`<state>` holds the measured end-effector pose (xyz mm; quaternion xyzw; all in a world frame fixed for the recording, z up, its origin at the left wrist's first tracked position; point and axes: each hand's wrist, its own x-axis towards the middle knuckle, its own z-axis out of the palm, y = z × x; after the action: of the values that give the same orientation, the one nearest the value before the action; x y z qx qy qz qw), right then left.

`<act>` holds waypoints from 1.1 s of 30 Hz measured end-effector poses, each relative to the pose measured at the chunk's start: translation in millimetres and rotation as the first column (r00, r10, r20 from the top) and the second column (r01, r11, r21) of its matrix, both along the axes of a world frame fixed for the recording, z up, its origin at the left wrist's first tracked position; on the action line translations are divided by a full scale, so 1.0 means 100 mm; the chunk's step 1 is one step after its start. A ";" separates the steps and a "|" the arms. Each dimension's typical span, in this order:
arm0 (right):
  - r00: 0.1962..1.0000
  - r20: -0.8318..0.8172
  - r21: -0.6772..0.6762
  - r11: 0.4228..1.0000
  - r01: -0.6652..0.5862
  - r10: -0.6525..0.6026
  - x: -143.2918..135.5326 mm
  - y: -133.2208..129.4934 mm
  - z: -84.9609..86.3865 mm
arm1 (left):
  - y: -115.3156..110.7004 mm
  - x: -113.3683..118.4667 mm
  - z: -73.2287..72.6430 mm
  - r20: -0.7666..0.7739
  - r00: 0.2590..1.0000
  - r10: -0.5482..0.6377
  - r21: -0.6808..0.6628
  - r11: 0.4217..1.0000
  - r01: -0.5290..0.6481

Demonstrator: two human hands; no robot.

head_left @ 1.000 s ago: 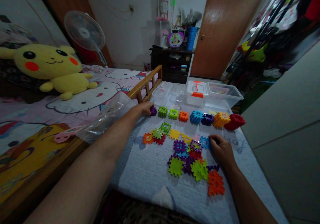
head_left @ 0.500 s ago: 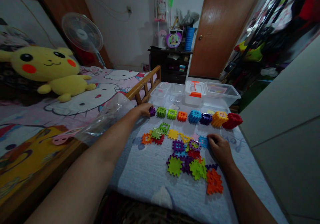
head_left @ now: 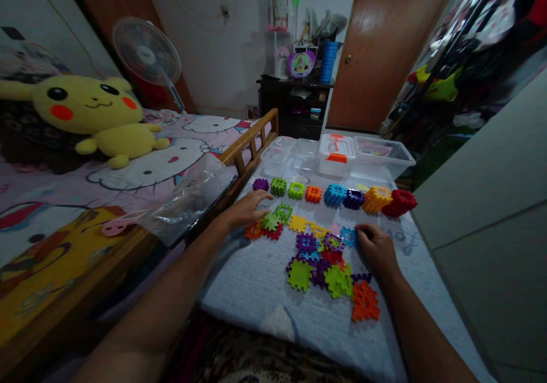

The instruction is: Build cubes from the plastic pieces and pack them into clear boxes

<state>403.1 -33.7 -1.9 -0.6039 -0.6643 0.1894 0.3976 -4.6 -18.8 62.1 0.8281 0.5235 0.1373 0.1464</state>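
Note:
My left hand (head_left: 250, 207) is over the table with its fingers apart, just above the loose light green tile (head_left: 270, 221) and below the purple stack (head_left: 260, 184). My right hand (head_left: 376, 247) rests on the cloth with its fingers curled, touching the edge of a blue tile (head_left: 348, 236). Stacks of tiles form a row: green (head_left: 278, 187), orange (head_left: 313, 194), blue (head_left: 334, 195), yellow (head_left: 376, 199) and red (head_left: 400, 202). Nearer me lie mixed loose tiles, among them a lime green one (head_left: 299, 274) and an orange one (head_left: 365, 301).
Clear plastic boxes stand behind the row, one with an orange-handled lid (head_left: 337, 154). Left of the table are a wooden rail (head_left: 243, 146), a crumpled plastic bag (head_left: 188, 200) and a bed with a yellow plush toy (head_left: 94, 106).
My left hand has come away from the purple stack, moved toward me and opened over the green tiles. The camera view has shifted slightly. My right hand stays by the blue tile.

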 end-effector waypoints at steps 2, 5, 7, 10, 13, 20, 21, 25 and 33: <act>1.000 -0.003 0.011 1.000 -0.001 0.001 0.00 0.00 0.00 | -0.22 0.08 -0.04 -0.007 1.000 -0.001 -0.061 0.998 0.000; 1.000 -0.002 0.025 1.000 -0.002 0.002 -0.01 0.00 0.00 | -0.42 0.19 -0.08 -0.025 1.000 -0.009 -0.089 0.996 0.007; 1.000 0.001 0.028 1.000 -0.002 0.002 -0.01 0.00 0.00 | -0.50 0.25 -0.08 -0.031 0.999 -0.016 -0.085 0.996 0.013; 1.000 -0.003 0.022 1.000 0.000 0.000 0.00 0.01 -0.01 | -0.58 0.30 -0.06 -0.032 0.999 -0.014 -0.090 0.996 0.011; 1.000 -0.002 0.015 1.000 0.000 0.000 0.00 0.01 -0.01 | -0.63 0.31 -0.02 -0.031 0.999 -0.040 -0.130 0.991 0.036; 1.000 -0.006 0.006 1.000 -0.002 0.002 0.00 0.01 -0.01 | -0.49 0.31 0.05 0.079 0.996 -0.038 -0.182 0.982 0.052; 1.000 -0.006 0.007 1.000 -0.002 0.002 0.00 0.01 -0.01 | -0.43 0.33 0.04 0.062 0.998 -0.009 -0.129 0.991 0.017; 1.000 -0.005 0.009 1.000 0.000 0.000 -0.01 0.00 0.01 | -0.20 0.45 -0.07 -0.058 0.998 0.008 0.025 1.000 -0.006; 1.000 -0.014 0.000 1.000 0.000 0.000 -0.02 0.01 0.01 | -0.04 0.51 -0.21 0.008 0.998 0.063 0.014 0.998 -0.063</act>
<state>401.4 -32.9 -1.2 -0.6025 -0.6617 0.1935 0.4021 46.0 -23.1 40.9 0.8115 0.5479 0.1488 0.1381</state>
